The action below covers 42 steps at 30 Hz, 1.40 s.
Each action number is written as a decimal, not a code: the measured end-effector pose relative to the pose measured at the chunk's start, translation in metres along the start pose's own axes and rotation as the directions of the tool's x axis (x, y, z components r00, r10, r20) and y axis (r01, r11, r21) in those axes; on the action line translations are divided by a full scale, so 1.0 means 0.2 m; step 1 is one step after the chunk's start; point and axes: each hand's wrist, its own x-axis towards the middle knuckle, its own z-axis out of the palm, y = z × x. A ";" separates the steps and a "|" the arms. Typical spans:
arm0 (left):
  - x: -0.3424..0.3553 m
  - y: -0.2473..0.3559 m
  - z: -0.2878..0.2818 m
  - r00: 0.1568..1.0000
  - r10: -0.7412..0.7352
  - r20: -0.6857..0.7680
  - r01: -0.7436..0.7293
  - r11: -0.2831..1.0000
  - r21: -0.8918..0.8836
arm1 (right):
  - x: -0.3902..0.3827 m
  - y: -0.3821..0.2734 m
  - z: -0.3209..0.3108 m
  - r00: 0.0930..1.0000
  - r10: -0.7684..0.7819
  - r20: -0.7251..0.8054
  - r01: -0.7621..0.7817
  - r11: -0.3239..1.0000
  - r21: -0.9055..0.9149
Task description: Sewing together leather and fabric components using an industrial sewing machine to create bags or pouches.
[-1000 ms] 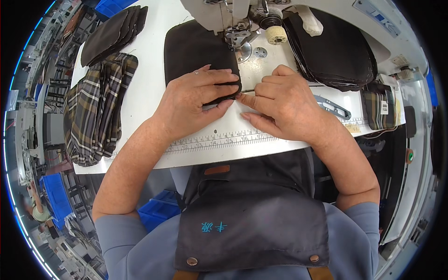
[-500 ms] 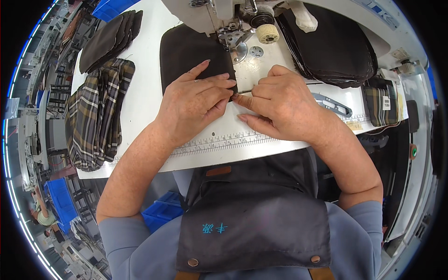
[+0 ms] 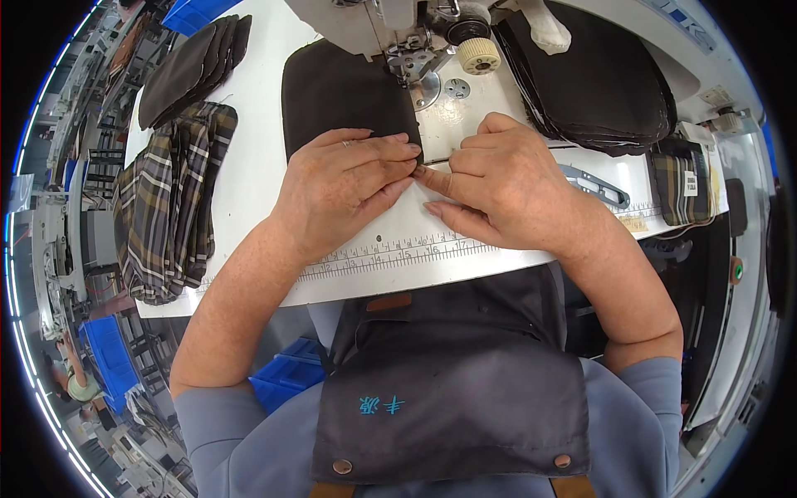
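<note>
A dark brown fabric panel (image 3: pixel 344 95) lies on the white table under the presser foot of the sewing machine (image 3: pixel 411 62). At its near right corner, my left hand (image 3: pixel 344 178) has the fingers drawn together, with the thumb close beneath the fingertips and the corner pinched there. A ring shows on one finger. My right hand (image 3: pixel 506 187) meets that same corner with its index fingertip. Its thumb is stretched out apart, above the table, and the other fingers are curled. The hands cover the panel's near edge.
Plaid fabric pieces (image 3: pixel 170 199) and dark panels (image 3: pixel 195 70) lie at the left. Another dark stack (image 3: pixel 594 79) sits right of the needle. A grey cutter-like tool (image 3: pixel 596 184) and a plaid piece with a white label (image 3: pixel 681 183) lie nearer right. A printed ruler (image 3: pixel 390 259) follows the front edge.
My left index finger, raised and spread before, has come down beside the other fingers on the panel. My right hand has kept nearly the same place and shape.
</note>
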 end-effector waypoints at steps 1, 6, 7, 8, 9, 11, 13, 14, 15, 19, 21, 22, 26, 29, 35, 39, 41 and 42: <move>0.01 0.00 -0.01 1.000 -0.001 0.022 0.001 1.000 0.002 | 0.00 0.00 0.00 1.000 0.000 0.002 0.000 1.000 0.001; 0.02 0.01 -0.04 0.999 -0.018 0.044 0.020 0.999 -0.047 | 0.01 0.01 -0.02 0.996 0.065 -0.053 -0.067 0.997 -0.031; 0.03 0.01 -0.04 0.999 -0.010 0.037 0.012 0.999 -0.048 | 0.02 0.01 -0.01 0.997 0.063 -0.051 -0.065 0.997 -0.031; 0.03 0.01 -0.03 0.999 -0.011 0.036 0.013 0.999 -0.048 | 0.02 0.01 0.01 0.990 0.099 -0.099 -0.099 0.995 0.005; 0.03 0.01 -0.02 1.000 -0.006 -0.003 0.006 0.999 -0.033 | 0.03 0.02 0.02 0.980 0.137 -0.145 -0.133 0.990 0.040; 0.02 0.01 0.00 0.999 0.002 -0.043 -0.002 1.000 -0.017 | 0.03 0.03 0.03 0.982 0.133 -0.134 -0.127 0.990 0.056; 0.00 0.01 0.03 0.977 -0.139 -0.160 0.112 0.980 -0.166 | 0.05 0.04 0.05 0.984 0.127 -0.124 -0.118 0.990 0.075; 0.00 0.01 0.02 0.977 -0.139 -0.162 0.112 0.980 -0.164 | 0.05 0.04 0.05 0.986 0.121 -0.114 -0.113 0.991 0.078; 0.01 0.01 0.02 0.970 -0.188 -0.157 0.153 0.966 -0.209 | 0.06 0.04 0.05 0.988 0.117 -0.104 -0.109 0.991 0.078; 0.01 0.03 0.01 0.949 -0.291 -0.117 0.251 0.928 -0.276 | 0.10 0.04 0.05 0.992 0.104 -0.070 -0.104 0.995 0.012; 0.01 0.03 -0.02 0.952 -0.287 -0.107 0.252 0.932 -0.260 | 0.12 0.05 0.03 0.995 0.098 -0.007 -0.098 0.992 -0.077; 0.01 0.02 -0.03 0.955 -0.282 -0.094 0.252 0.936 -0.246 | 0.13 0.06 0.03 0.995 0.096 -0.006 -0.096 0.992 -0.081; -0.01 0.00 -0.03 0.963 -0.215 -0.163 0.191 0.970 -0.153 | 0.13 0.08 0.08 0.985 -0.003 -0.175 0.005 1.000 0.006; -0.04 -0.04 -0.04 0.992 -0.129 -0.010 0.128 0.986 -0.103 | 0.11 0.08 0.08 0.983 -0.035 -0.178 0.032 0.999 -0.022; -0.01 -0.05 -0.10 0.989 0.057 0.136 -0.059 0.998 0.013 | 0.09 0.06 0.06 0.992 -0.071 -0.101 0.061 0.993 -0.102; -0.02 -0.05 -0.10 0.985 0.053 0.166 -0.058 0.998 0.020 | 0.07 0.05 0.05 0.990 -0.003 -0.138 0.001 1.000 -0.015; -0.02 -0.07 -0.10 0.984 0.069 0.162 -0.077 0.996 0.038 | 0.09 0.05 0.03 0.992 0.030 -0.121 -0.029 1.000 0.006; -0.02 -0.09 -0.09 0.984 0.080 0.157 -0.085 0.996 0.028 | 0.10 0.05 0.02 0.993 0.062 -0.104 -0.060 0.998 0.027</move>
